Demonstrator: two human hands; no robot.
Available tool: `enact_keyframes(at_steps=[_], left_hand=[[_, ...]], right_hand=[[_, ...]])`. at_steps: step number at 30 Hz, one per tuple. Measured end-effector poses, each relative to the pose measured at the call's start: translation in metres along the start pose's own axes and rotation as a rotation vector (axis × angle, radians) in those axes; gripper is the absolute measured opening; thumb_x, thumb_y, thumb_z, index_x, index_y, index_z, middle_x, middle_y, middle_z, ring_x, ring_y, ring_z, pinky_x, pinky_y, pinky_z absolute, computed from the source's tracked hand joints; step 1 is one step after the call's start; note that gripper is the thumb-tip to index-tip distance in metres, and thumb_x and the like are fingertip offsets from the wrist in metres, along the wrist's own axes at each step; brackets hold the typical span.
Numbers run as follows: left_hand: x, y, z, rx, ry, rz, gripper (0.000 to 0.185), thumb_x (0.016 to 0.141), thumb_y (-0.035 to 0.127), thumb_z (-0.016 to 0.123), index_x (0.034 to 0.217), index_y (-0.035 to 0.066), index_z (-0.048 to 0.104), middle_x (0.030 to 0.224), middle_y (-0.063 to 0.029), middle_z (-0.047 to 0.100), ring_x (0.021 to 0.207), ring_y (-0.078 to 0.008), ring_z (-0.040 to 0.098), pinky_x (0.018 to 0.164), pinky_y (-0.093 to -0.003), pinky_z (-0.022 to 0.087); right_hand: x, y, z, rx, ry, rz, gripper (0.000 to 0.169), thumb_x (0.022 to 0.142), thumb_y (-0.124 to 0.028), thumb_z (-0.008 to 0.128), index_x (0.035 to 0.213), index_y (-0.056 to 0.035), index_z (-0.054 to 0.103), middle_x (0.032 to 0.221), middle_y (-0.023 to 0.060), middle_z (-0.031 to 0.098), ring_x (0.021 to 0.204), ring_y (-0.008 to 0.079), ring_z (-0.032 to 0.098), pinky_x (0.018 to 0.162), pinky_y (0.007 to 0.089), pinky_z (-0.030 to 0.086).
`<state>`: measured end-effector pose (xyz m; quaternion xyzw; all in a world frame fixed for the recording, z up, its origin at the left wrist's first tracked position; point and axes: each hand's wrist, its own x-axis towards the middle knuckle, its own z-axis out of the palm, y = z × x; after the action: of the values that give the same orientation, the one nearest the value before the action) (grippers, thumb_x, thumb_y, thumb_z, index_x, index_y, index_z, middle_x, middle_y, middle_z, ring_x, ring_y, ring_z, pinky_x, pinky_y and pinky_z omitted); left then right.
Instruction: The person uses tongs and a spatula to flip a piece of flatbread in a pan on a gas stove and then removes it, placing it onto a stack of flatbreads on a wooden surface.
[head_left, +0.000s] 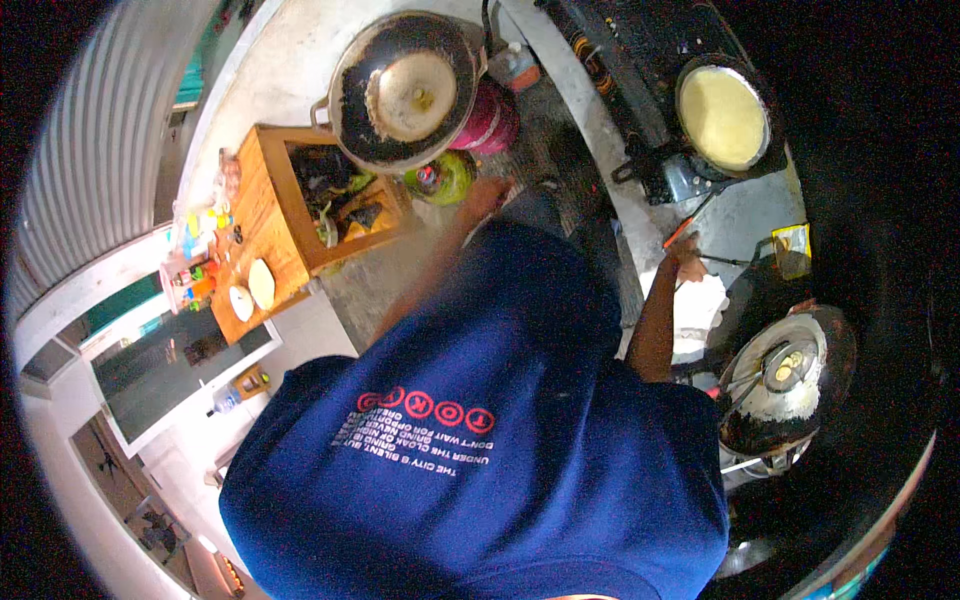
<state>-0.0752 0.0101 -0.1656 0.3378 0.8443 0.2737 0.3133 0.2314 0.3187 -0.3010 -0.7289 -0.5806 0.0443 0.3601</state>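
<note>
My left hand (487, 199) is blurred, low in front of my body near a green gas cylinder (442, 178); whether it holds anything cannot be made out. On the right, my right hand (686, 259) is at the grey counter, its fingers by a tool with an orange-red handle (679, 232) and a thin dark handle (727, 260). Its grip is unclear. Below that hand lies a white sheet or cloth (694, 319). Beyond it, a round pan (724, 116) holds something smooth and pale yellow. A skimmer (784, 367) with several yellowish pieces rests in a wok (832, 352).
A large two-handled wok (349, 112) stands at the top, beside a magenta cylinder (491, 120). At left, a wooden cabinet (277, 217) carries bottles (199, 289) and pale round items (261, 283). A yellow-edged packet (793, 251) lies at the right.
</note>
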Motion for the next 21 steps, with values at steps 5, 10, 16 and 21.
enact_keyframes(at_steps=[5,10,16,21], left_hand=[[0.013,0.063,-0.059,-0.244,0.137,-0.118,0.044,0.083,0.032,0.061,0.059,-0.003,0.051,0.049,-0.0084,0.038,0.050,-0.0126,0.036,0.049,-0.0361,0.034],[0.005,0.019,-0.092,-0.293,0.312,0.234,0.043,0.080,0.029,0.062,0.057,-0.004,0.048,0.047,-0.0057,0.028,0.048,-0.0102,0.031,0.044,-0.0361,0.029],[-0.039,-0.059,-0.119,-0.145,0.381,0.284,0.036,0.077,0.024,0.061,0.056,-0.003,0.049,0.046,-0.0049,0.032,0.047,-0.0102,0.033,0.045,-0.0333,0.030],[-0.115,-0.076,-0.159,-0.265,0.472,0.119,0.035,0.077,0.024,0.064,0.056,-0.001,0.051,0.047,-0.0061,0.037,0.046,-0.0114,0.034,0.044,-0.0329,0.031]], right_hand=[[-0.022,-0.081,-0.071,0.477,-0.119,0.013,0.024,0.081,-0.016,0.066,0.088,0.0045,0.055,0.079,0.0119,0.056,0.071,0.0197,0.053,0.063,0.0309,0.045],[-0.089,-0.165,-0.138,0.923,-0.597,0.181,0.019,0.081,-0.015,0.068,0.079,0.0002,0.058,0.070,0.0050,0.058,0.058,0.0098,0.050,0.054,0.0223,0.042],[-0.162,-0.222,-0.185,0.893,-1.059,0.250,0.028,0.086,-0.016,0.061,0.103,0.0056,0.060,0.083,0.0135,0.065,0.070,0.0147,0.062,0.068,0.0272,0.053],[-0.212,-0.246,-0.204,0.971,-1.212,0.191,0.033,0.088,-0.019,0.058,0.109,0.0071,0.056,0.091,0.0166,0.065,0.077,0.0181,0.064,0.074,0.0303,0.054]])
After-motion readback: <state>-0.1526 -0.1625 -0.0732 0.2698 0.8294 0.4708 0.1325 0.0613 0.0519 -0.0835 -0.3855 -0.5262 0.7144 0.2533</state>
